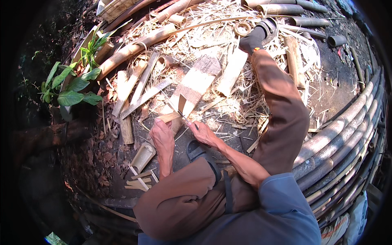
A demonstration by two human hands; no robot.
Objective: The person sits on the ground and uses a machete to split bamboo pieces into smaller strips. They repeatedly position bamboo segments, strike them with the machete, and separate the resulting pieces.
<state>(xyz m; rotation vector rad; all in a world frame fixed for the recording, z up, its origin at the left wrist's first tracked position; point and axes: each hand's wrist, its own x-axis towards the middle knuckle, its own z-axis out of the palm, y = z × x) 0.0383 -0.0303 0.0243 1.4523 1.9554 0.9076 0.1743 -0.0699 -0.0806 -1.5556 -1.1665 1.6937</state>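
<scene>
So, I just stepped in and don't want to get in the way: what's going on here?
A seated person is at work with both hands. The left hand grips a pale bamboo strip, and the right hand holds a knife, its blade by the strip's far end; whether it is cutting is unclear. A flat wooden board lies just beyond, with shavings around it and long poles at the right.
</scene>
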